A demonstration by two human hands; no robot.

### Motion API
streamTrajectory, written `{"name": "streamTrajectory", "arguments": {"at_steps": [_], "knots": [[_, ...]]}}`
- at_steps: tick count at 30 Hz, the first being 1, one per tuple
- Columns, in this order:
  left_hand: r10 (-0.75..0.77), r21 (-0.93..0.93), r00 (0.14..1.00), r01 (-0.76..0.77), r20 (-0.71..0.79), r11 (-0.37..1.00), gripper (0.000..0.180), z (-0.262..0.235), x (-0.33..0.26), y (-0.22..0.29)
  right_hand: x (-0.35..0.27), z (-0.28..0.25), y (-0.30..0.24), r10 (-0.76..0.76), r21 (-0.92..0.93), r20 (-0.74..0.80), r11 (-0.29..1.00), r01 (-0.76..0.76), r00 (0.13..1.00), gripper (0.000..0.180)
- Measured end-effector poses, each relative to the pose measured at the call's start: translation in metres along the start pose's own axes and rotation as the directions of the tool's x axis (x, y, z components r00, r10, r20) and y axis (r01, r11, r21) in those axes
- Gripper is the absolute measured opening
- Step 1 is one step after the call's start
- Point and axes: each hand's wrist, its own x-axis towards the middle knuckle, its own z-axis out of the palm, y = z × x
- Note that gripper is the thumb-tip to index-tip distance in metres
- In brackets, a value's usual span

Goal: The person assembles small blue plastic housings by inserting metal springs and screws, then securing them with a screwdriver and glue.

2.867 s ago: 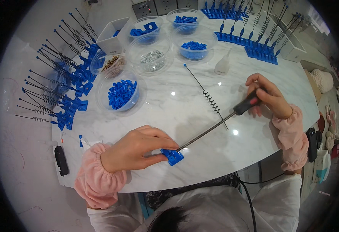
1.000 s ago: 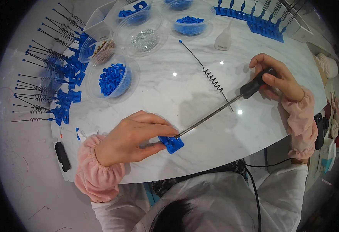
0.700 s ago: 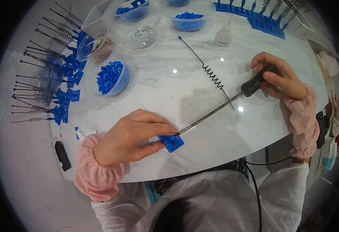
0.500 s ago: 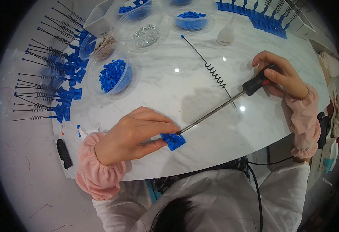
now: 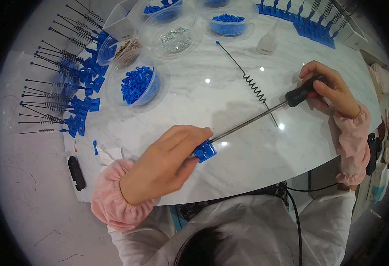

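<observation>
My left hand (image 5: 165,159) is closed on a small blue plastic piece (image 5: 206,154), gripping it at the table's near middle; the fingers hide part of it. My right hand (image 5: 332,88) wraps round the black and red handle of a screwdriver (image 5: 252,120). Its long metal shaft slants down to the left, and the tip meets the blue piece beside my left fingertips. Beyond the shaft lies a black coil spring wire (image 5: 254,88) with a blue tip, its lower end close to the shaft.
Clear tubs hold blue caps (image 5: 137,84), silvery small parts (image 5: 176,40) and small blue parts (image 5: 227,23). A white squeeze bottle (image 5: 267,43) stands behind the spring. Blue pieces with springs (image 5: 86,71) line the left edge, others (image 5: 314,31) the far right. A black object (image 5: 75,173) lies at left.
My left hand and the blue piece have shifted slightly away from me, and the screwdriver tip has moved along with them. The whole view has slid a little to the right.
</observation>
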Motion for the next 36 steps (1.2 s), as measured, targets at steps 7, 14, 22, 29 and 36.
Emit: {"name": "streamTrajectory", "arguments": {"at_steps": [7,14,22,29,36], "knots": [[-0.134,-0.012,0.986,0.134,-0.097,0.991,0.065,0.009,-0.001,0.002,-0.001,0.001,-0.001,-0.013,0.027,0.031,1.000,0.012,0.999,0.037],[-0.145,0.133,0.970,0.173,-0.197,0.976,0.067,0.011,-0.002,-0.004,-0.009,0.000,0.011,-0.011,0.045,0.035,0.999,0.009,0.999,0.047],[-0.159,0.036,0.968,0.168,-0.193,0.985,0.064,0.011,0.002,-0.004,-0.007,-0.005,0.022,-0.454,-0.423,0.028,0.802,0.421,0.891,0.053],[-0.200,0.059,0.955,0.217,-0.218,0.974,0.063,0.011,0.000,0.000,-0.011,0.002,0.011,-0.038,-0.325,-0.050,0.945,0.019,0.998,0.053],[-0.222,0.080,0.953,0.243,-0.206,0.967,0.055,0.011,0.003,0.002,-0.021,0.000,0.014,-0.081,-0.371,-0.034,0.926,0.063,0.996,0.051]]}}
